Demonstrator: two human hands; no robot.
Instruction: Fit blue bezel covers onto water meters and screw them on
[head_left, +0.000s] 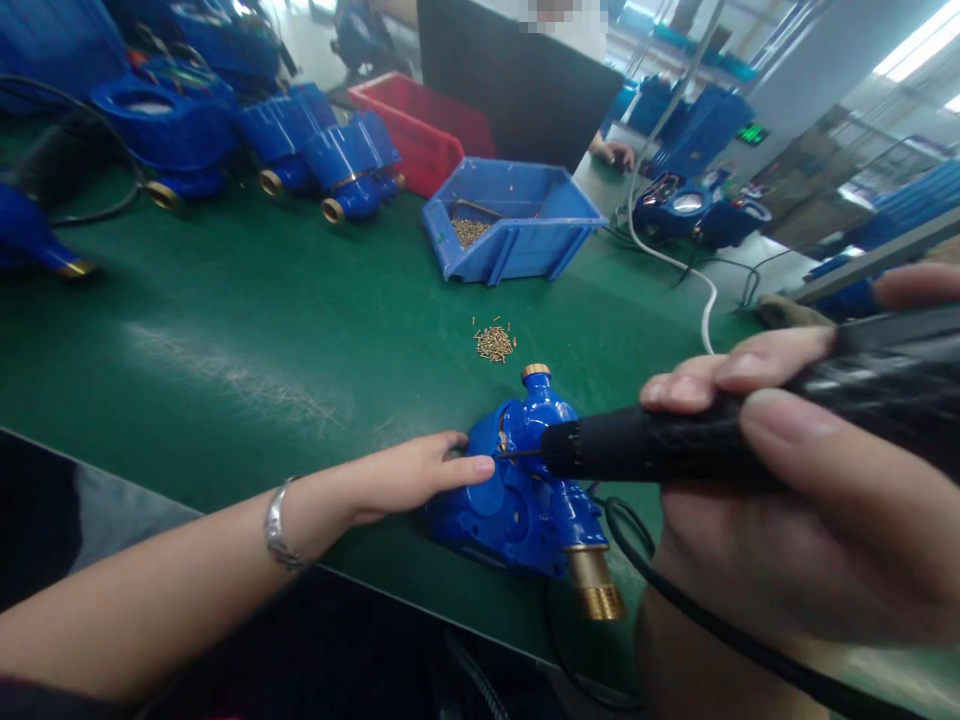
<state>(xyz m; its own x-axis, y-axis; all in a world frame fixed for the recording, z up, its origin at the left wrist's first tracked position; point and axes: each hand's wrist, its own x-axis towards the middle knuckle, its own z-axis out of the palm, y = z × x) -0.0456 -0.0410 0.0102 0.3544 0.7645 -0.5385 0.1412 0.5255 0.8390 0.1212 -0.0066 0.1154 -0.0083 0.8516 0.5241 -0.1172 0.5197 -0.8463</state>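
A blue water meter with brass threaded ends lies tilted on the green table near its front edge. My left hand grips the meter's left side, thumb on top and the other fingers mostly hidden behind the housing. Wrapped in my right hand is a black electric screwdriver, held almost level from the right. Its thin bit reaches the meter's housing just beside my left thumb; whether a screw sits under the tip is too small to tell. Beyond the meter lies a small pile of brass screws.
A blue bin with more screws stands behind the pile, a red bin behind it. Several blue meters line the back left. A white cable crosses at right; a black cord hangs by the meter. Another person's hand shows beyond.
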